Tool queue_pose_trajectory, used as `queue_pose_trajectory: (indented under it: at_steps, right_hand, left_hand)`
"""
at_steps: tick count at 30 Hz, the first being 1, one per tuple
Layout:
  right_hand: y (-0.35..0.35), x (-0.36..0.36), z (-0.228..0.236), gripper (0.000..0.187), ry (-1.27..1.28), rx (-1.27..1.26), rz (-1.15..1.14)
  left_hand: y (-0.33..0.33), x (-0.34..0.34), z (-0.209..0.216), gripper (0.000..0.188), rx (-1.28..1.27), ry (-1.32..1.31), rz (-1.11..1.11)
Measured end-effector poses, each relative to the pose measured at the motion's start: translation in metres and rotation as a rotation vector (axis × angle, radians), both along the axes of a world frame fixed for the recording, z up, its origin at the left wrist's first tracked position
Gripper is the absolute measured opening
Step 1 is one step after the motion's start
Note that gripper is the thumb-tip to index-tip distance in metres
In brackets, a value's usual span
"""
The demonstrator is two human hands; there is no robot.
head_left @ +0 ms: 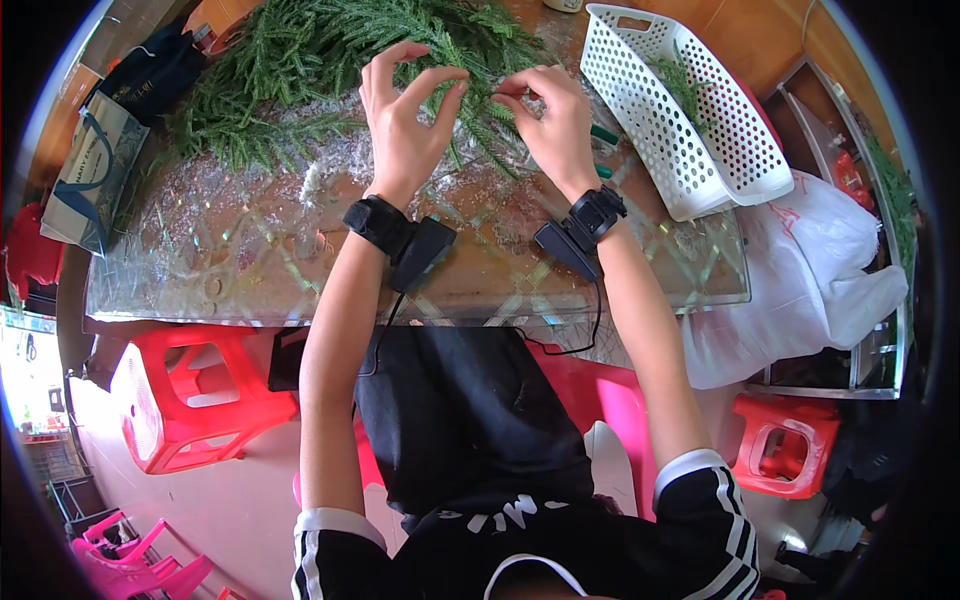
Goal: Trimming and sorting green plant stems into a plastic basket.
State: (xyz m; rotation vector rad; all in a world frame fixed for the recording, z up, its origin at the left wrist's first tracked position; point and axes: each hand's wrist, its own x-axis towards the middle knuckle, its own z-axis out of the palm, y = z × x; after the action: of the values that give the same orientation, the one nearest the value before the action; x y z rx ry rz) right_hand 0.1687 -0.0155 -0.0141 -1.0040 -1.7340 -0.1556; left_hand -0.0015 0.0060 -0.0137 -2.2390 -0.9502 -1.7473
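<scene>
Artificial pine branches (290, 75) lie heaped across the far side of the glass-topped table. Both hands are raised over the near edge of this heap, fingertips close together. With thumb and forefinger pinched, my left hand (405, 130) grips a green pine sprig (480, 75), its other fingers spread apart. My right hand (555, 120) pinches at the same sprig from the other side, fingers curled. The exact spot of each grip is too small to make out. Just beyond my right wrist, green handles (604, 134) of a partly hidden tool show.
A white perforated plastic basket (690, 165) holding a few green sprigs stands at the right. Beside it hangs a white plastic bag (800, 270). White flakes (310, 185) litter the tabletop. A paper bag (90, 185) is at the left; red stools (200, 395) stand below the table.
</scene>
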Motion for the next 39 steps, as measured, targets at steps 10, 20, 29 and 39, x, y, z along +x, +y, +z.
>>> queue_pose_trajectory:
  at_steps: [10, 20, 29, 39]
  right_hand:
    - [-0.002, 0.001, 0.001, 0.012, -0.091, 0.022, -0.024]
    - [0.018, 0.027, -0.011, 0.014, 0.051, 0.061, -0.395]
    - [0.009, 0.032, -0.021, 0.024, -0.34, -0.595, -0.459]
    - [0.013, 0.033, -0.034, 0.022, -0.348, -0.579, -0.404]
  left_hand:
    - [-0.001, 0.002, -0.003, 0.015, -0.037, 0.271, 0.029]
    - [0.008, -0.004, -0.009, 0.012, -0.049, 0.246, 0.085]
    - [0.012, -0.008, -0.009, 0.014, -0.025, 0.065, 0.188]
    - [0.012, -0.008, -0.011, 0.013, -0.053, 0.037, 0.21]
